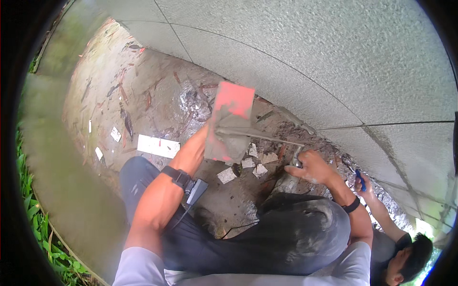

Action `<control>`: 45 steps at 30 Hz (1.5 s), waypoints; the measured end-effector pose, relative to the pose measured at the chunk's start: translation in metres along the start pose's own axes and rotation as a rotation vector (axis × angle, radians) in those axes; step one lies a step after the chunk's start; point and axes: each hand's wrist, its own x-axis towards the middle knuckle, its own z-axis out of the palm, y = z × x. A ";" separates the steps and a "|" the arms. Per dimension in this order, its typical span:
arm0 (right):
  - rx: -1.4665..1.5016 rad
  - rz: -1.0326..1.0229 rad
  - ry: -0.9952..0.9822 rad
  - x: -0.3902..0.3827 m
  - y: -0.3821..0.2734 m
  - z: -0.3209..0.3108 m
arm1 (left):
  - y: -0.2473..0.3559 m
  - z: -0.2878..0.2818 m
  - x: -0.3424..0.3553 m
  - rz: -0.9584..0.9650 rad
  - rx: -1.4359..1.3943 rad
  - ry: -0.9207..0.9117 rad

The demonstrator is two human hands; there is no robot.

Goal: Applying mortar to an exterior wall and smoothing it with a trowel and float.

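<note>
A red rectangular mortar board point(238, 97), smeared with grey mortar point(230, 138), is held up in front of me. My left hand point(206, 132) is under it, mostly hidden by the board, which seems to rest in its grip. My right hand point(312, 167) is closed around the metal handle of a narrow pointing trowel point(279, 138). The trowel's thin, mortar-coated blade reaches left across the board and touches the mortar. Both hands are above the dirty ground, close to the foot of the grey wall.
A textured grey wall point(305, 57) with dark joints rises along the right. White tile pieces point(227, 176), a longer white strip point(159, 146) and dry leaves point(127, 123) litter the ground. At lower right a co-worker's hand point(363, 185) holds a blue-handled tool point(359, 179). Grass point(43, 238) borders the left.
</note>
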 end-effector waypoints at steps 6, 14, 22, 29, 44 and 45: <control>-0.111 -0.042 0.176 0.003 0.022 0.037 | 0.002 0.019 -0.015 0.039 0.152 0.067; -0.038 0.048 0.423 0.015 0.065 0.078 | -0.001 0.021 -0.018 0.094 0.326 0.151; -0.200 0.408 0.224 0.087 0.178 0.126 | -0.035 -0.096 -0.019 0.168 0.234 -0.020; -0.171 0.467 0.238 0.113 0.185 0.125 | -0.062 -0.104 -0.144 0.095 -0.326 0.187; 0.051 0.056 0.143 0.042 -0.033 -0.025 | 0.017 -0.024 -0.036 0.360 -0.260 -0.032; 0.067 -0.009 0.064 0.037 -0.048 -0.034 | 0.020 -0.022 -0.033 0.382 -0.261 -0.060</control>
